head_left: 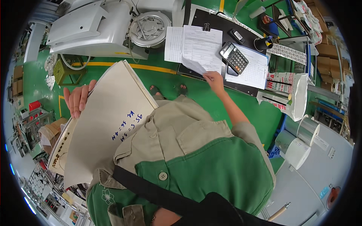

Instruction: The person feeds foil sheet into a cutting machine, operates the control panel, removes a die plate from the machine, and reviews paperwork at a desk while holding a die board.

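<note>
Green floor (241,109), left hand (77,98) half behind card sheets (109,120), right hand (214,80) lifting paper (196,66)

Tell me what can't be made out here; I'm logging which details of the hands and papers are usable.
Head view only:
- Left hand: palm and thumb hidden behind the stack of large beige sheets.
- Lower sheets: covered by the top one and the shirt.
- Right hand: fingertips hidden under the clipped papers it lifts.
- Calculator keys: too small.
</note>
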`<state>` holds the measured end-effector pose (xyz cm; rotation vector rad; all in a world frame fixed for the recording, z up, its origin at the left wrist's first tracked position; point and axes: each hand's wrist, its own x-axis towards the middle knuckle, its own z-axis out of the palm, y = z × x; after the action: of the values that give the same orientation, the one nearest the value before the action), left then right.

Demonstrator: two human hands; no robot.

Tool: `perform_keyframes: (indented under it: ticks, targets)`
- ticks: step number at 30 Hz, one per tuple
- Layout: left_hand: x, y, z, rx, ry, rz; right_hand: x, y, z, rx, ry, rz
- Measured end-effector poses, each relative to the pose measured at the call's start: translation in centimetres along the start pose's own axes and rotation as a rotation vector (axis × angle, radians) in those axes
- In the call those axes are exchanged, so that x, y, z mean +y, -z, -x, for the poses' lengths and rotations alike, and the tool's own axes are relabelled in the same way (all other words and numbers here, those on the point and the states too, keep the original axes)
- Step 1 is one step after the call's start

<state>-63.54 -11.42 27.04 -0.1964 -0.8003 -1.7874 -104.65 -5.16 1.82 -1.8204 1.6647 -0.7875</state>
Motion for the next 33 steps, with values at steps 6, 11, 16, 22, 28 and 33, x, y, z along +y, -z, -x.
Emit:
perform_keyframes:
  ticks: [6,11,16,22,28,33]
  targets:
    - [-0.3,-0.3,-0.3,-0.017,-0.008,0.038,2.9,2.6,-1.6,-0.014,-0.296,-0.227]
    - [-0.2,-0.5,0.1,0.08,-0.011,0.029,3.8,4.3,-1.5,0.171,-0.607,-0.804]
    - [0.2,-0.1,0.3,0.028,0.0,0.005,3.2,5.9,-2.4,0.514,-0.564,-0.915]
    - [0.0,-0.5,0.3,0.044,-0.001,-0.032,2.1,7.1,-2.8,0.566,-0.517,-0.887]
    - [-0.6,-0.5,-0.2,-0.104,-0.07,-0.121,1.5,8.0,-3.5,0.616,-0.462,-0.821]
    - [-0.5,-0.7,0.1,-0.091,-0.077,-0.152,-0.8,10.6,-5.1,0.641,-0.319,-0.595]
